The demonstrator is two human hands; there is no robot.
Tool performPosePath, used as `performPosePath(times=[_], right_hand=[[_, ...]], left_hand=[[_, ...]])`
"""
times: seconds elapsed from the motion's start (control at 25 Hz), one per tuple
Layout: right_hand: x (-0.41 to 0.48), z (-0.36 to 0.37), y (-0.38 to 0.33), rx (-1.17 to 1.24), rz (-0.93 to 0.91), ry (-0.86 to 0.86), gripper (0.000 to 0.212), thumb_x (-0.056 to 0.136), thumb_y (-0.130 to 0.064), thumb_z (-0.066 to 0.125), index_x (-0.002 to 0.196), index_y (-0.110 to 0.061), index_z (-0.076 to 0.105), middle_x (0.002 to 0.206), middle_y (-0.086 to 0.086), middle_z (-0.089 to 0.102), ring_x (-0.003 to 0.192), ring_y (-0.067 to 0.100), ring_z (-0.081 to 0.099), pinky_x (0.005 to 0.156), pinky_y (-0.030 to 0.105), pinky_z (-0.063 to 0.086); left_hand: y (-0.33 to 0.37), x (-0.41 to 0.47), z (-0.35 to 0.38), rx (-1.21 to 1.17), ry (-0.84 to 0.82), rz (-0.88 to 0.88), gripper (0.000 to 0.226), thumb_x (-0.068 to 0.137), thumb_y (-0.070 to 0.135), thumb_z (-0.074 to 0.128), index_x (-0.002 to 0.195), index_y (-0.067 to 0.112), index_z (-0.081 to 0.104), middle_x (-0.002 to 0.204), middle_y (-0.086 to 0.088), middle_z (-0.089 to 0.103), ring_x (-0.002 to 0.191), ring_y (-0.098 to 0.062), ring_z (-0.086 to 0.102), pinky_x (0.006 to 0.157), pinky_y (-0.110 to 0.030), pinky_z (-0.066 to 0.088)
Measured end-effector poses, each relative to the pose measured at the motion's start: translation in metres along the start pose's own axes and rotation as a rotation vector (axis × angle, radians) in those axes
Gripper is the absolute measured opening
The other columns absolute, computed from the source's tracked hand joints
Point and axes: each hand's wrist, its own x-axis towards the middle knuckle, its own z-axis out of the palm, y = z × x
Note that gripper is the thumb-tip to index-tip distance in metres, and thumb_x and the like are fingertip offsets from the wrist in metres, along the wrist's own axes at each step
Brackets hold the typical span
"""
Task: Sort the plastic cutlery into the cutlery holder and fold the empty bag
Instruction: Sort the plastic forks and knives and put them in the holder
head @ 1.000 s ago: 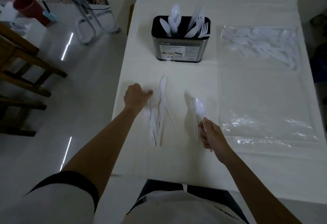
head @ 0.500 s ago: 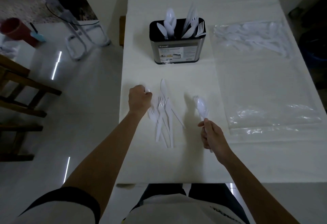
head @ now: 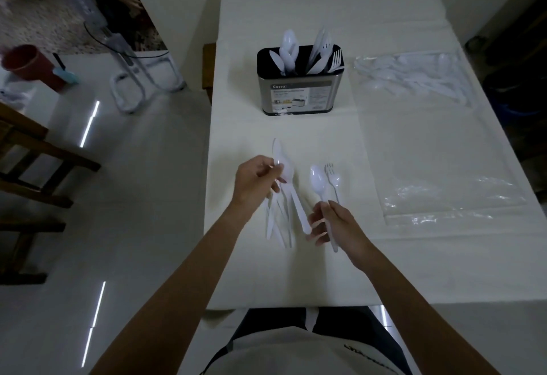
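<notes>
Left hand [head: 256,180] has lifted a spoon [head: 291,194], pinching it; right hand [head: 334,223] grips second spoon [head: 318,180] and fork [head: 333,177]; holder [head: 300,93] stands straight ahead of both.

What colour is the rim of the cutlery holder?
Black; the cutlery holder shows best in the head view.

The only word that could be read was "Kassa", in pale letters at the top left corner of the paper label [head: 299,97] on the front of the metal cutlery holder [head: 328,102], which stood on the bench [head: 296,274]. Below that name the label carried several lines of smaller print and some small pictures, all too fine to make out. A short run of dark lettering crossed the person's white shirt [head: 296,357] near the picture's lower edge, blurred and cut off, and could not be read.
</notes>
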Motion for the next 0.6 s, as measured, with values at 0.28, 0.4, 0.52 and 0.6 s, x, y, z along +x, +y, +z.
performPosePath(times=[0.28,0.4,0.52,0.6], right_hand=[[-0.015,0.010,0.012,0.010,0.021,-0.115,0.038,0.101,-0.038,0.030,0.100,-0.012,0.058,0.058,0.000,0.049,0.038,0.012,0.034,0.042,0.021,0.023],[-0.016,0.008,0.014,0.000,0.012,-0.127,0.043,0.100,-0.046,0.026,0.097,-0.012,0.053,0.054,-0.003,0.037,0.041,0.010,0.026,0.042,0.022,0.020],[-0.018,0.007,0.013,-0.031,0.017,-0.170,0.044,0.100,-0.046,0.022,0.089,-0.013,0.049,0.053,-0.003,0.036,0.040,0.010,0.025,0.043,0.023,0.021],[-0.018,0.007,0.012,-0.070,-0.010,-0.147,0.043,0.100,-0.045,0.025,0.095,-0.012,0.053,0.059,-0.001,0.046,0.040,0.011,0.034,0.042,0.022,0.026]], left_hand=[[-0.021,-0.023,0.012,0.068,-0.121,-0.072,0.014,0.083,0.012,0.069,0.074,0.013,0.059,0.074,-0.006,0.065,0.057,-0.014,0.063,0.050,-0.025,0.049],[-0.018,-0.023,0.014,0.039,-0.199,-0.115,0.013,0.085,0.016,0.067,0.089,0.010,0.056,0.089,-0.011,0.066,0.065,-0.018,0.065,0.055,-0.029,0.052],[-0.013,-0.024,0.019,0.027,-0.294,-0.118,0.017,0.090,0.009,0.059,0.107,0.011,0.056,0.092,-0.010,0.066,0.056,-0.020,0.061,0.046,-0.024,0.047],[-0.011,-0.023,0.022,0.056,-0.295,-0.052,0.018,0.090,0.005,0.055,0.106,0.013,0.059,0.089,-0.011,0.065,0.052,-0.017,0.060,0.042,-0.023,0.045]])
